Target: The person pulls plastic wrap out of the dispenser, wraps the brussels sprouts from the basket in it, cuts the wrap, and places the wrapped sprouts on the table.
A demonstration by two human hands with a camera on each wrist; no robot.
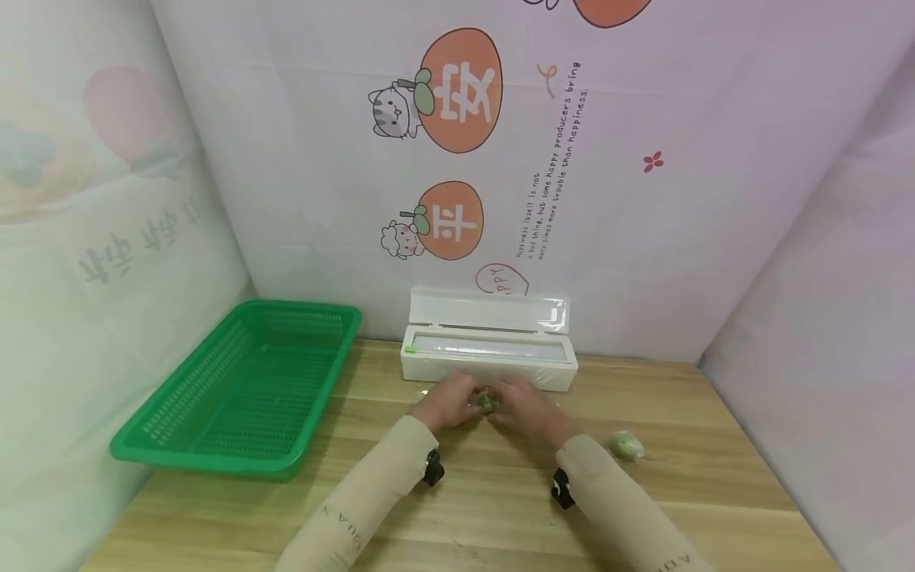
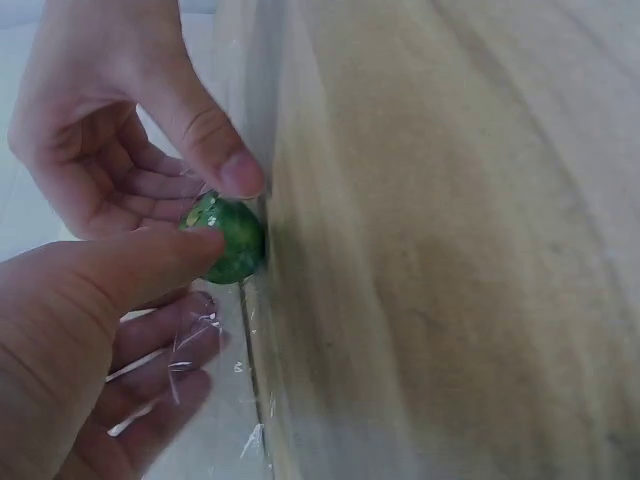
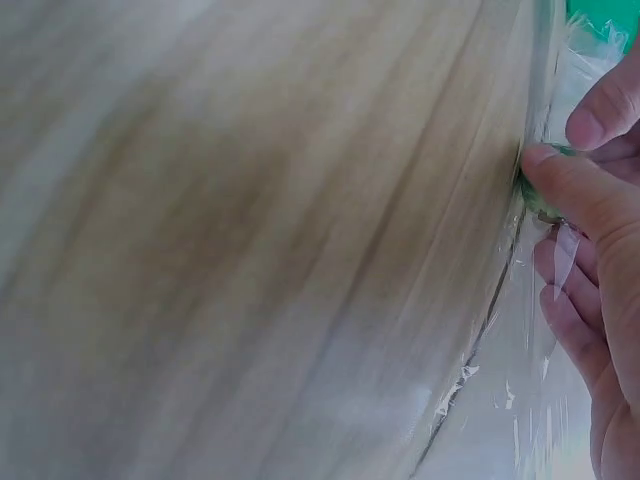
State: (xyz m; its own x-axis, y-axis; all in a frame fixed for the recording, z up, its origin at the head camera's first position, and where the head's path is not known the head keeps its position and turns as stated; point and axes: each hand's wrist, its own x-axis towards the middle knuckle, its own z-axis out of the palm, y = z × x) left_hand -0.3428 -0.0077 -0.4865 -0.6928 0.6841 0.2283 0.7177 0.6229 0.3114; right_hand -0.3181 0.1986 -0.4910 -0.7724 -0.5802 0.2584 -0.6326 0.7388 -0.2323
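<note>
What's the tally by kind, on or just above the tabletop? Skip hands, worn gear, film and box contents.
Green basket: 1
White box, lid open: 1
Small green items: 2 (held one, loose one at the right)
Total: 4

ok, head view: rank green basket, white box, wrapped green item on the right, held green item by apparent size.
1. Green basket
2. White box
3. Unsure: wrapped green item and held green item; the held one is partly hidden.
</note>
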